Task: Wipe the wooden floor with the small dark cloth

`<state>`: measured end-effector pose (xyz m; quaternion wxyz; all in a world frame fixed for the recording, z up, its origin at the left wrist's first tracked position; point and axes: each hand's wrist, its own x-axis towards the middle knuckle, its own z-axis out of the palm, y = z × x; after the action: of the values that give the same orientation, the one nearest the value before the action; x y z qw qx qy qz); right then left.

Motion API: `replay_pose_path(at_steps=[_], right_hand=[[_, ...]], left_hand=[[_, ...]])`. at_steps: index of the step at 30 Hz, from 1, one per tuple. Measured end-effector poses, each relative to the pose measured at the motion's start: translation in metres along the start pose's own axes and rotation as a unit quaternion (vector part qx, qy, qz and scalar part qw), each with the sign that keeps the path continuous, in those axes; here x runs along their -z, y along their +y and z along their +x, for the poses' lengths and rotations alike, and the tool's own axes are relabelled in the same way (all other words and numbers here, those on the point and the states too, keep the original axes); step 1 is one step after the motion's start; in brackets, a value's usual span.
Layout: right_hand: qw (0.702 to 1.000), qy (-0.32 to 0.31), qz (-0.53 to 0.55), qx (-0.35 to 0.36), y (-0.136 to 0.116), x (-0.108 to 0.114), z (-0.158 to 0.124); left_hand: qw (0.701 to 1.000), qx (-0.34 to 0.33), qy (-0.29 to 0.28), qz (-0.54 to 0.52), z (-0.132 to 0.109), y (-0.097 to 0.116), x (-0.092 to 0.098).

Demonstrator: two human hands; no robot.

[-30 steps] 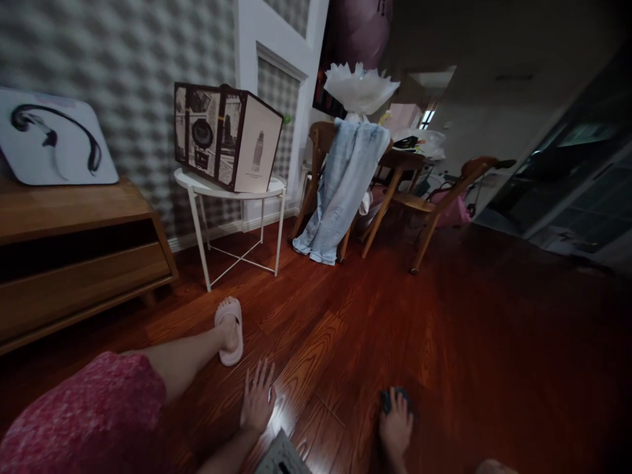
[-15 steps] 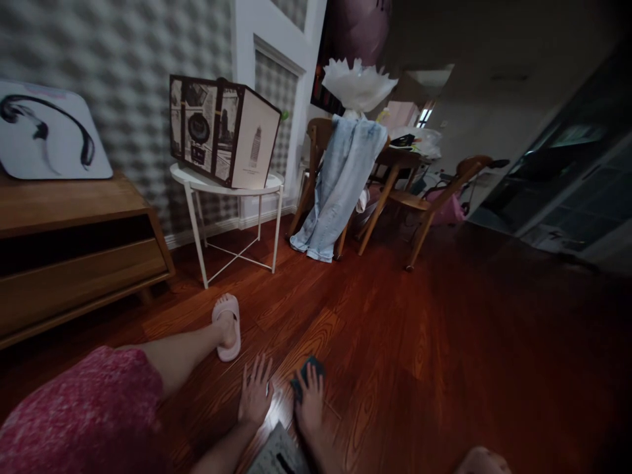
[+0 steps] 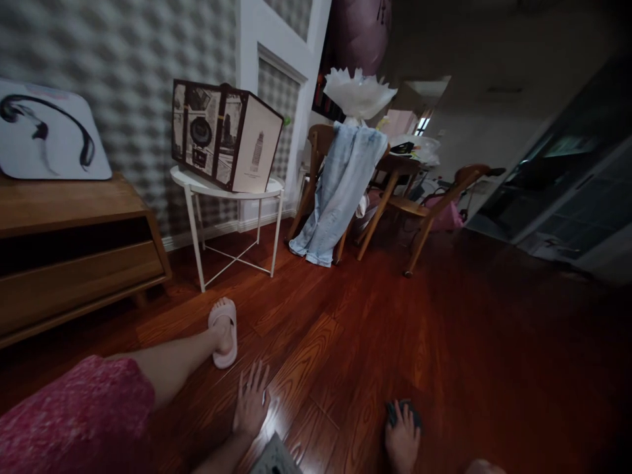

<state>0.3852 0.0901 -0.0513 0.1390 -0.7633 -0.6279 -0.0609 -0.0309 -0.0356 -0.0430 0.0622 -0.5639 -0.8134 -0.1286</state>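
Note:
My right hand (image 3: 403, 440) presses a folded dark grey-green cloth (image 3: 413, 411) onto the reddish wooden floor (image 3: 345, 322). The fingers lie over the cloth, which shows past the fingertips and at the side. Well to the left, my left hand (image 3: 251, 403) rests on the floor with its fingers spread, holding nothing. A bright reflection shines on the boards beside it. Between my arms, at the bottom edge, part of a grey patterned thing (image 3: 275, 457), probably my top, is visible.
My leg in a pink slipper (image 3: 224, 336) stretches out left. Beyond are a wooden cabinet (image 3: 79, 260), a white side table (image 3: 227, 186) bearing a suitcase-style box (image 3: 217, 135), and chairs, one draped with jeans (image 3: 340, 191). A pink bag (image 3: 447, 214) lies behind another chair (image 3: 424, 207).
My right hand has swept the cloth across the floor to the right, away from my left hand. The left hand has stayed nearly in place, fingers spread.

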Motion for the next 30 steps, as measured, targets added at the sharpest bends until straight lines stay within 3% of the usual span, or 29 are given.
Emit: replay_pose_path(at_steps=[2,5,8,12,15,17,19,21,25,28,30], right_hand=[[0.999,0.03,-0.007,-0.044,0.002,-0.001,-0.02],[0.997,0.032,-0.005,-0.076,-0.043,0.001,-0.046],[0.998,-0.041,0.042,0.035,-0.115,0.009,-0.064],[0.956,-0.141,0.138,0.216,-0.204,0.012,-0.102],[0.927,-0.155,0.197,0.279,-0.243,0.006,-0.125],[0.912,-0.156,0.217,0.312,-0.251,0.003,-0.123],[0.906,-0.155,0.215,0.331,-0.24,0.001,-0.101],[0.923,-0.142,0.188,0.305,-0.213,0.0,-0.067],[0.986,-0.054,0.107,0.114,-0.12,-0.002,-0.006],[0.997,0.012,0.075,0.013,-0.048,-0.004,0.0],[0.997,0.04,0.061,-0.014,-0.02,-0.005,-0.011]], left_hand=[[1.0,-0.001,0.0,-0.004,0.0,0.001,0.002],[1.0,-0.002,-0.008,-0.009,0.0,0.001,0.005],[1.0,0.0,-0.014,-0.01,0.0,0.001,0.007],[1.0,-0.005,-0.012,0.004,-0.001,0.001,0.005],[1.0,-0.011,-0.006,0.025,-0.001,0.001,0.0],[0.999,-0.014,-0.002,0.038,0.0,0.001,-0.003],[0.999,-0.015,0.0,0.045,0.001,0.0,-0.004],[0.999,-0.016,0.0,0.046,0.001,0.0,-0.003],[0.999,-0.013,-0.01,0.037,0.002,0.001,0.005],[0.999,-0.009,-0.027,0.027,0.002,0.002,0.014],[0.999,-0.009,-0.033,0.022,0.003,0.002,0.018]])
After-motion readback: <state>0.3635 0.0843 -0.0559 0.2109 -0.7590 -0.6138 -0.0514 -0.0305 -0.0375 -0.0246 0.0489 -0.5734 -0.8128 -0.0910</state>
